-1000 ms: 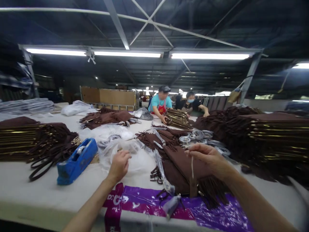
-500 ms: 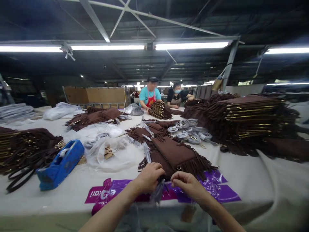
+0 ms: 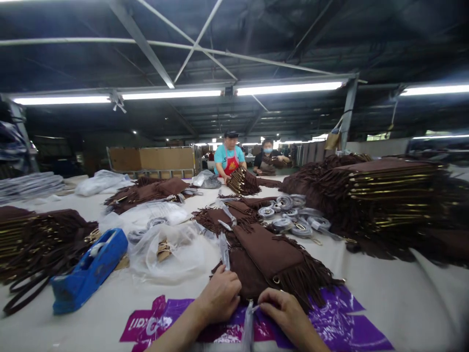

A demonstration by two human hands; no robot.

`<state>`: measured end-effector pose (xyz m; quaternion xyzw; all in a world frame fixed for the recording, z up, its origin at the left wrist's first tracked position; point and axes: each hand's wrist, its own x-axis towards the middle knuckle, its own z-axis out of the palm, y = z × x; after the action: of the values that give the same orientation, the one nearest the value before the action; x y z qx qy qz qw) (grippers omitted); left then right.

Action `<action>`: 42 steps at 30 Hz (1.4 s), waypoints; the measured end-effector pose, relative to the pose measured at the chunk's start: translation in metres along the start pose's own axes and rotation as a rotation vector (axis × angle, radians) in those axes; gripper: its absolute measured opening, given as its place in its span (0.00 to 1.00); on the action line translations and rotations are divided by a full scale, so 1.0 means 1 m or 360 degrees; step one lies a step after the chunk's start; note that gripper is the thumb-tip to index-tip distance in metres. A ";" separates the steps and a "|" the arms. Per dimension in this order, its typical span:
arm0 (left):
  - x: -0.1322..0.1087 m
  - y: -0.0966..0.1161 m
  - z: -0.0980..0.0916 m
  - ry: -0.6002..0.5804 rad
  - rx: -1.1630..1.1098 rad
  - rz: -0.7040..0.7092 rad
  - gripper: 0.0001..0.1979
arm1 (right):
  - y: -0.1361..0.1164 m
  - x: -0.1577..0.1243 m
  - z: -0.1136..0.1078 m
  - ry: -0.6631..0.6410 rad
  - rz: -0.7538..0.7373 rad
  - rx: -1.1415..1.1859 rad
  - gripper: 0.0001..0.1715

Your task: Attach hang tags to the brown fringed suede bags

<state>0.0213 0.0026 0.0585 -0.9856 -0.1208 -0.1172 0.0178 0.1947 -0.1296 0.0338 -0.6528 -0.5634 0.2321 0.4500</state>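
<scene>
At the far left a stack [image 3: 22, 234] of brown bags with gold edges sits on the table [image 3: 384, 298], dark straps spilling from it toward the near edge. Just right of it lies a blue dispenser [image 3: 88, 271], angled away from the person. Next comes a crumpled plastic bag [image 3: 168, 252] (something tan shows through it).

A purple sheet [image 3: 330, 322] lies flat at the near edge, under both hands. The left hand [image 3: 220, 298] rests on the near end of a brown fringed bag [image 3: 271, 254], fingers curled under. Whether they grip anything cannot be told, since the fingertips are hidden.

Between the hands a clear sleeve [image 3: 248, 327] hangs down past the table's edge. The right hand [image 3: 284, 313] lies just beside the left, thumb and forefinger pinched narrow on the sleeve's top, right at the bag's near corner.

The bag itself lies on the sheet's far part, running away from the person, its fringe spread to the right. More fringed bags lie behind it.

Further right and back is a cluster of silvery coils [image 3: 293, 215]. Beyond them a tall pile [image 3: 388, 190] of brown bags fills the right side.

At the table's far end two people [image 3: 229, 159] work at another heap (one wears a red apron).
</scene>
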 end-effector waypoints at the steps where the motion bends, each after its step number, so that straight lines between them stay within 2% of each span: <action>1: 0.002 -0.001 -0.002 -0.0051 0.0037 0.0033 0.02 | 0.004 0.001 0.000 0.0026 -0.0003 0.0006 0.09; 3: 0.004 -0.002 -0.006 -0.0128 0.0110 0.0098 0.03 | 0.011 0.003 0.000 0.0055 0.0001 0.0058 0.11; 6: 0.005 -0.006 -0.011 -0.0116 0.0151 0.0104 0.06 | 0.016 0.006 -0.002 0.0046 0.0023 0.0070 0.14; 11: -0.006 -0.022 -0.011 -0.0087 0.0113 0.0045 0.06 | 0.006 0.005 0.002 0.0077 0.0045 0.0135 0.16; 15: -0.017 -0.034 -0.008 -0.0042 -0.0136 -0.0056 0.08 | -0.013 0.007 0.012 0.0007 0.0008 0.0217 0.15; 20: -0.020 -0.040 0.003 0.0039 -0.0526 -0.0233 0.04 | -0.019 0.015 0.022 -0.0036 -0.0052 -0.0004 0.11; 26: -0.014 -0.039 0.008 0.0007 -0.0285 -0.0319 0.04 | -0.010 0.015 0.023 -0.0014 -0.0031 0.0017 0.12; 29: -0.014 -0.039 0.008 0.0009 -0.0216 -0.0366 0.04 | -0.012 0.019 0.024 0.0016 0.0076 0.0116 0.15; 32: -0.016 -0.039 0.009 0.0079 -0.0264 -0.0421 0.11 | -0.020 0.026 0.027 -0.0016 0.0191 0.0190 0.16; 34: -0.018 -0.038 0.009 0.0076 -0.0301 -0.0398 0.12 | -0.027 0.033 0.030 0.0012 0.0136 0.0114 0.14; 37: -0.018 -0.036 0.004 -0.0018 -0.0269 -0.0284 0.09 | -0.036 0.044 0.033 0.0070 -0.0085 -0.0158 0.11; 42: -0.009 -0.037 -0.010 -0.0131 -0.0023 -0.0207 0.04 | -0.036 0.061 0.034 -0.0063 -0.0260 -0.0386 0.09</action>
<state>0.0015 0.0353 0.0662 -0.9797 -0.1845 -0.0785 -0.0020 0.1641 -0.0622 0.0599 -0.6496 -0.6473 0.1378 0.3741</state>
